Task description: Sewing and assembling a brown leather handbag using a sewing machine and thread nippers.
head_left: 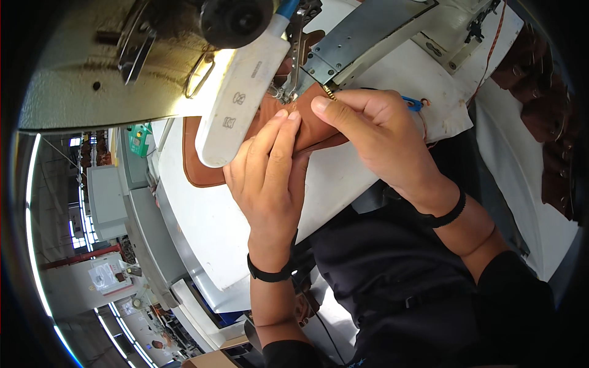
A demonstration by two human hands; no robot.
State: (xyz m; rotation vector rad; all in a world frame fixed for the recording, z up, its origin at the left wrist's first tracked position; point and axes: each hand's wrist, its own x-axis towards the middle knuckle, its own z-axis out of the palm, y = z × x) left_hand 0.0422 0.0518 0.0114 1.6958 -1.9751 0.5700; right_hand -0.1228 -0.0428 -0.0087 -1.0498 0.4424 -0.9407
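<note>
Left hand [267, 162], fingers outstretched, presses round-cornered brown leather [315, 127] near the left edge of the white tabletop [211, 230]; right hand [388, 138] curls, grip indiscernible.

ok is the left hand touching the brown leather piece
Touching: the head view shows the left hand with its fingertips laid on the brown leather piece.

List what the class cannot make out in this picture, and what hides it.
Head view:
Part of the brown, round-cornered leather-like piece: behind the long white rounded bar and left hand.
Some fingertips of the right hand: behind the hand itself.
Top of the cream metal sewing machine: cut off by the upper edge.
Dark brown leather-like pieces: cut off by the dark rim.
</note>
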